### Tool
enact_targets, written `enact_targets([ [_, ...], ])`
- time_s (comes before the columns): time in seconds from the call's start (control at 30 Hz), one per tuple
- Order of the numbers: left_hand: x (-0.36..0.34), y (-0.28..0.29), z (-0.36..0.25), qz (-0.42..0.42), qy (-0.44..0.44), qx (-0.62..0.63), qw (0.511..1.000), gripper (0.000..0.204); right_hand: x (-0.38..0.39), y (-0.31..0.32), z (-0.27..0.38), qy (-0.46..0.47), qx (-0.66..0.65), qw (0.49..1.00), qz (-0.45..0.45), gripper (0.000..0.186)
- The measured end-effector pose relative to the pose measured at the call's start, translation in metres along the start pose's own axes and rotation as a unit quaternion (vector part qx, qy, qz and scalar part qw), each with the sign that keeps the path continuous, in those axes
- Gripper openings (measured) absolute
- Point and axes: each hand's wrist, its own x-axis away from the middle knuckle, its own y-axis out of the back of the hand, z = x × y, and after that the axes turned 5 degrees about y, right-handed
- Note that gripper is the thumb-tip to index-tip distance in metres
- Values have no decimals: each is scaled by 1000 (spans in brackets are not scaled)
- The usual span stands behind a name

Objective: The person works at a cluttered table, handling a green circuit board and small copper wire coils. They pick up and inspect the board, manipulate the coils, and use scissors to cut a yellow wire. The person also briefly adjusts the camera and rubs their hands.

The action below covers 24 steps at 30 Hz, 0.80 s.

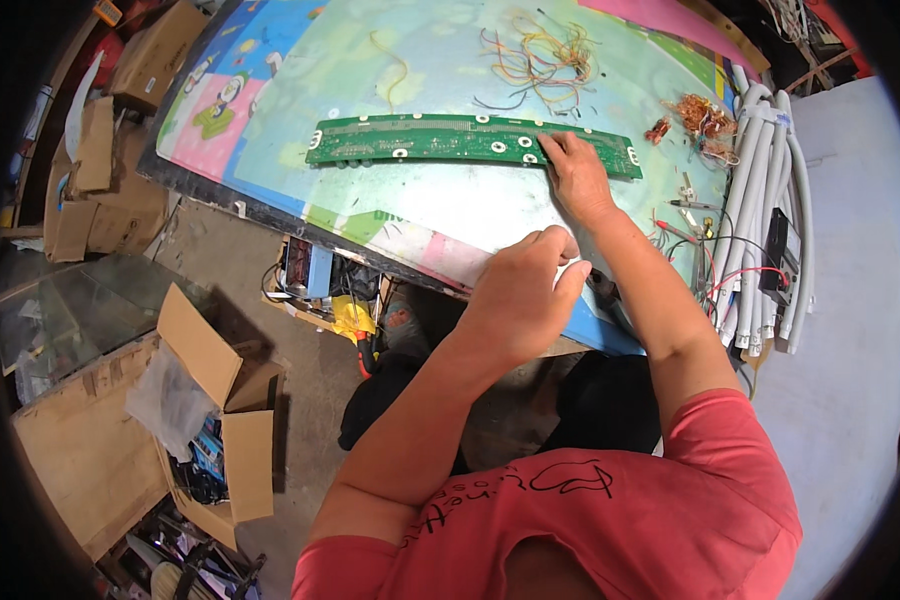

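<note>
A long green circuit board (pixel 450 146) with several pale ringed holes lies across the worktable, its far edge slightly bowed. Toward its right end, my right hand (pixel 577 180) rests with fingers stretched over the board's surface. My left hand (pixel 528 285) is closed in front of my body, near the table's front edge and clear of the board. Whatever its fingers may hold is hidden. Just right of that hand, partly under my right forearm, shows a dark object (pixel 606 292) whose kind I cannot make out.
Loose coloured wires (pixel 545 58) lie beyond the board. Copper wire scraps (pixel 705 125), red-handled test probes (pixel 675 231) and a bundle of grey tubes (pixel 760 210) are at the right. An open cardboard box (pixel 248 450) stands on the floor at the left.
</note>
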Motion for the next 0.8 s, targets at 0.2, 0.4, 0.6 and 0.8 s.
enact_targets([
  [0.2, 2, 2, -2, -10, -15, 15, 1000, 18, -2, 6, -5, 60, 20, 998, -19, 37],
  [0.4, 1, 2, -2, -27, -18, 26, 999, 16, -19, 38, 7, -30, -41, 999, 19, 10],
  [0.6, -3, 13, -2, -104, -34, 63, 992, 15, -22, 84, 11, -126, -106, 980, 110, 15],
  [0.8, -13, 41, 12, -342, -18, 279, 897, 25, 15, 118, 28, -326, -462, 815, 131, 16],
])
